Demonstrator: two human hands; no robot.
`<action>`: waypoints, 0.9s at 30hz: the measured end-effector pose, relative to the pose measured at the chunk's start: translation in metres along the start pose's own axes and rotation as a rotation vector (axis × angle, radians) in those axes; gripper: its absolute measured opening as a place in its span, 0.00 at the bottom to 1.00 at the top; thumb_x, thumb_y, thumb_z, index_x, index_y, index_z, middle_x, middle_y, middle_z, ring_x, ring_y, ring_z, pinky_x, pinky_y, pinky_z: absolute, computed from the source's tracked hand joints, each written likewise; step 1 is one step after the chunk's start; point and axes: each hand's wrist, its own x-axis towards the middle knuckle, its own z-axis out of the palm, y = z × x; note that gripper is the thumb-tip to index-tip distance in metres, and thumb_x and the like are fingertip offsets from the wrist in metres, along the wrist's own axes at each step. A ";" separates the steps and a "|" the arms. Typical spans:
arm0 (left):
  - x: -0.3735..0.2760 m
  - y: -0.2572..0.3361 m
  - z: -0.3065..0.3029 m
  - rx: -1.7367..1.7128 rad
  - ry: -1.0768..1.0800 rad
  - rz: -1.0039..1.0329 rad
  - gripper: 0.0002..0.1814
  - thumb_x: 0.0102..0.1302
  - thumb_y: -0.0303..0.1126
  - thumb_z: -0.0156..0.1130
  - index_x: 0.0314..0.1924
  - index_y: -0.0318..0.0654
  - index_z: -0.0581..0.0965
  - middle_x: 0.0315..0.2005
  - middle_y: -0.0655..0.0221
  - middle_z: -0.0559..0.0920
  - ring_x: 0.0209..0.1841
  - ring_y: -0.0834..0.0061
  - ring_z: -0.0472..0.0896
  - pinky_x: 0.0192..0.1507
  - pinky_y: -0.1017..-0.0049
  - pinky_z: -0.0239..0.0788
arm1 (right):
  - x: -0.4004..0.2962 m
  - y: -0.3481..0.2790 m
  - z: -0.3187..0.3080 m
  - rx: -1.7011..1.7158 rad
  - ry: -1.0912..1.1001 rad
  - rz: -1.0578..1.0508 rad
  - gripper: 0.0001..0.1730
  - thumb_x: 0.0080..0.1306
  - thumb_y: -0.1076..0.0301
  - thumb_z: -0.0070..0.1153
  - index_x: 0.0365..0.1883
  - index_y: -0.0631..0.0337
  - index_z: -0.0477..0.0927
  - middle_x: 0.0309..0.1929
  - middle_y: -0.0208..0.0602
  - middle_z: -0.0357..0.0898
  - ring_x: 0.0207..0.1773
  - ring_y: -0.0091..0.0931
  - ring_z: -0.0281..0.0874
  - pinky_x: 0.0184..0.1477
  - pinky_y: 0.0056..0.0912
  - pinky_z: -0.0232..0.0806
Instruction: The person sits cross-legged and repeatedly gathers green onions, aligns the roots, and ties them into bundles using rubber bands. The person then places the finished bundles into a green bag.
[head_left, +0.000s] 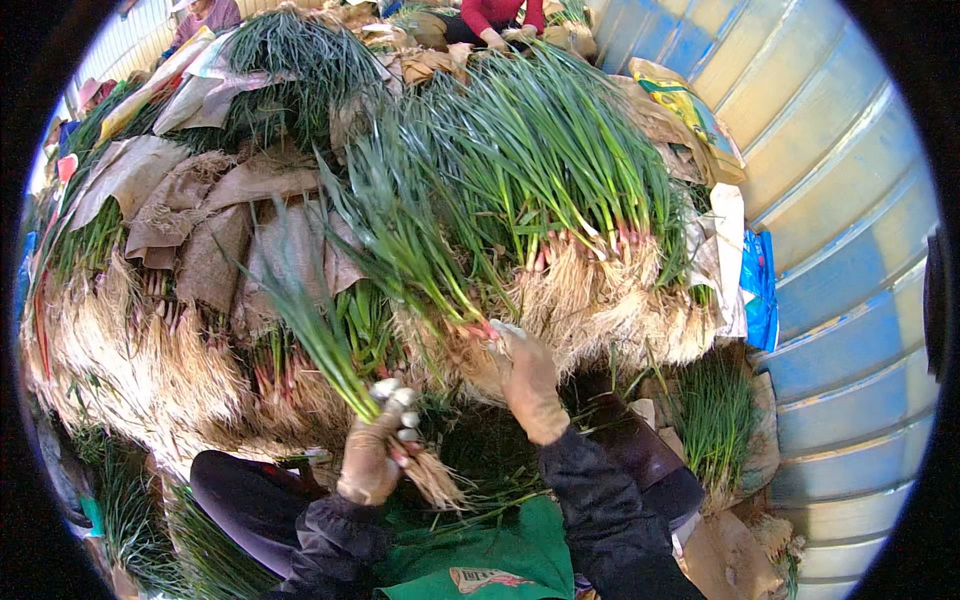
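My left hand (369, 461), in a beige glove with white fingertips, grips a small bunch of green onions (330, 364) low on the stalks. Their leaves point up and away to the left, and the pale roots hang out below the fist. My right hand (532, 386), gloved alike, closes on the reddish base of several green onions (446, 289) at the near edge of the pile. Behind it lies a large heap of green onions (570, 157), roots towards me. A green apron (480, 551) bearing writing covers my lap, with loose leaves on it.
Burlap sacking (217, 251) covers bunches at left, their roots (172, 360) facing me. More bunches (716, 420) lie low at right beside a corrugated wall (847, 300). A blue bag (759, 289) hangs near it. A person in red sleeves (487, 15) works behind the heap.
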 end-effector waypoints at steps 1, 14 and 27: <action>0.002 -0.015 0.003 0.023 0.012 -0.013 0.15 0.64 0.30 0.60 0.48 0.44 0.69 0.29 0.75 0.78 0.22 0.84 0.72 0.20 0.83 0.66 | -0.015 0.013 0.005 0.018 0.091 -0.057 0.23 0.59 0.75 0.55 0.55 0.56 0.73 0.42 0.40 0.78 0.40 0.33 0.78 0.44 0.33 0.73; 0.035 -0.039 0.001 0.202 0.003 0.112 0.07 0.62 0.20 0.55 0.41 0.35 0.71 0.31 0.65 0.80 0.22 0.81 0.76 0.19 0.83 0.68 | -0.086 0.002 0.041 0.470 -0.313 -0.005 0.23 0.61 0.74 0.49 0.57 0.60 0.71 0.43 0.43 0.79 0.42 0.30 0.80 0.45 0.27 0.71; -0.022 -0.050 -0.047 0.221 0.045 -0.011 0.06 0.67 0.27 0.53 0.42 0.37 0.69 0.23 0.71 0.76 0.16 0.83 0.71 0.12 0.86 0.61 | -0.057 -0.071 0.071 1.935 -0.365 0.895 0.19 0.68 0.56 0.48 0.51 0.59 0.70 0.37 0.30 0.77 0.32 0.26 0.74 0.28 0.27 0.69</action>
